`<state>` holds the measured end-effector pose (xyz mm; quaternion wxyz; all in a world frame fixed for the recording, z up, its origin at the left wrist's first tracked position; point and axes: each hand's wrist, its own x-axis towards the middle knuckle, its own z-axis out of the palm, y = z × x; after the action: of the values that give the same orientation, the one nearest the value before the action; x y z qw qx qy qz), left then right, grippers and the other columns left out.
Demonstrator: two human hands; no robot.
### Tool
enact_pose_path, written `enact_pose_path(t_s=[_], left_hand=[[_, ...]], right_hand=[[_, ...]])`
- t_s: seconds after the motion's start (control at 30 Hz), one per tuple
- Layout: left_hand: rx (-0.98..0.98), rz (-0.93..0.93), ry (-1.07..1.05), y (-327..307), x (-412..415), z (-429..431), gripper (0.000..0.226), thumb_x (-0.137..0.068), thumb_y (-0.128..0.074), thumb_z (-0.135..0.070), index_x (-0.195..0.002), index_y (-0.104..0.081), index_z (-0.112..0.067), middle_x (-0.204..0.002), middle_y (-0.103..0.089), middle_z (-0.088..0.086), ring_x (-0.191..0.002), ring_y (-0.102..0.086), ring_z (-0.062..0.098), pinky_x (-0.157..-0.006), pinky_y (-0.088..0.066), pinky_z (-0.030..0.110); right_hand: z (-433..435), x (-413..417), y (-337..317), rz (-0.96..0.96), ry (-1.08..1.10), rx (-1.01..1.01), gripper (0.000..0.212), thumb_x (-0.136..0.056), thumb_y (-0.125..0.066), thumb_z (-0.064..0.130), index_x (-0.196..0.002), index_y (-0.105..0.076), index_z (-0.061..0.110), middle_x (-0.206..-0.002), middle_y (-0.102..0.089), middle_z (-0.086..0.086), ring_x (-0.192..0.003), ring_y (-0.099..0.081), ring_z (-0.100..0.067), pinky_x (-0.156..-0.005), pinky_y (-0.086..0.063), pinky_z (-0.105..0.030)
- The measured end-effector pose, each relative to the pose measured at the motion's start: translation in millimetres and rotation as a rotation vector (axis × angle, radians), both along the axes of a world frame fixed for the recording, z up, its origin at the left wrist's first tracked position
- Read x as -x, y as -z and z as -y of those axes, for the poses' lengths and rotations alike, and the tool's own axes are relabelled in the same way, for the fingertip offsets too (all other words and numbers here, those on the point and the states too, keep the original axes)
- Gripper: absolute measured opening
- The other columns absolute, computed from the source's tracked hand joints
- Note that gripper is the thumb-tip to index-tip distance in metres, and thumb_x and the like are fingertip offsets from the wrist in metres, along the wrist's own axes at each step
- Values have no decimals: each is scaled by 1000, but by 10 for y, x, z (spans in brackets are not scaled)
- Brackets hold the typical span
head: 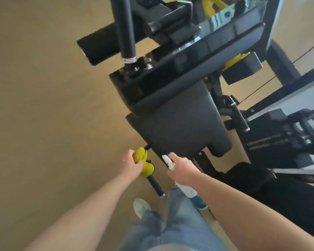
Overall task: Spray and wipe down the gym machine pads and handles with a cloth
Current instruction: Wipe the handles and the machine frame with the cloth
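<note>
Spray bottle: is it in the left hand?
No, the right hand holds the spray bottle; the left hand grips the yellow cloth.

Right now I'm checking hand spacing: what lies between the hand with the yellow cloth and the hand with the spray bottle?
In the head view, between the left hand with the yellow cloth and the right hand with the spray bottle, only bare floor and the seat pad corner show.

Both arms reach forward; left hand (pixel 130 164) and right hand (pixel 182 169) are each fisted closed.
</note>
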<state>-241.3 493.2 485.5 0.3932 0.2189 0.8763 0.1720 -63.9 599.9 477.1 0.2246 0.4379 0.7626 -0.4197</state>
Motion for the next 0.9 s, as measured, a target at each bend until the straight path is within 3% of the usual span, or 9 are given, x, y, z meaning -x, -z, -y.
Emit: enact_pose_path(t_s=[0.1,0.2,0.3,0.4,0.47,0.67,0.8,0.9], left_hand=[[-17,17,-77,4,104,358,17,-94,-60,-9,-104,-47,-16,-103,-54,8,-91,-46,24,-68,-27,23],[-6,57,-131,144,146,643,17,-93,-60,-5,-103,-48,-13,-102,-54,9,-96,-53,29,-75,-33,27],[-2,66,-242,297,151,833,19,-90,-57,-2,-106,-50,-9,-106,-54,13,-100,-53,31,-78,-33,29],[63,28,-264,368,119,973,12,-94,-57,-6,-104,-50,-8,-99,-51,9,-90,-46,26,-65,-24,24],[109,-5,-274,401,83,1068,10,-96,-57,-10,-100,-47,-12,-96,-49,6,-86,-43,23,-58,-21,29],[184,-26,-315,543,-96,1252,11,-95,-58,-16,-95,-48,-13,-83,-47,0,-65,-42,16,-53,-24,30],[221,-6,-288,721,-218,1233,14,-94,-60,-23,-94,-49,-13,-88,-52,1,-83,-51,25,-68,-34,32],[247,17,-233,875,-339,1200,16,-92,-59,-28,-92,-49,-16,-96,-61,6,-95,-61,33,-73,-43,35]], right_hand=[[287,118,43,15,-132,-22,29,-98,-58,38,-118,-45,23,-105,-67,-8,-88,-64,-31,-74,-52,-40],[512,203,140,26,-257,-37,34,-100,-56,46,-119,-47,19,-108,-67,-9,-96,-64,-36,-78,-51,-41],[634,245,312,72,-340,-46,27,-101,-56,41,-115,-48,19,-108,-67,-10,-97,-64,-39,-78,-50,-41],[702,242,481,123,-361,-7,18,-99,-56,35,-106,-45,23,-103,-65,-6,-89,-64,-33,-77,-55,-43],[735,256,565,146,-383,3,16,-99,-57,34,-104,-47,23,-101,-64,-5,-87,-64,-29,-75,-56,-42],[777,231,714,216,-460,-32,19,-96,-59,34,-108,-50,23,-96,-59,1,-86,-62,-25,-71,-53,-38],[738,137,773,283,-571,-50,30,-98,-59,39,-120,-58,19,-99,-59,0,-88,-61,-24,-75,-55,-38],[704,23,828,283,-565,-1,25,-97,-59,36,-118,-56,21,-104,-63,-1,-90,-64,-24,-79,-57,-40]])
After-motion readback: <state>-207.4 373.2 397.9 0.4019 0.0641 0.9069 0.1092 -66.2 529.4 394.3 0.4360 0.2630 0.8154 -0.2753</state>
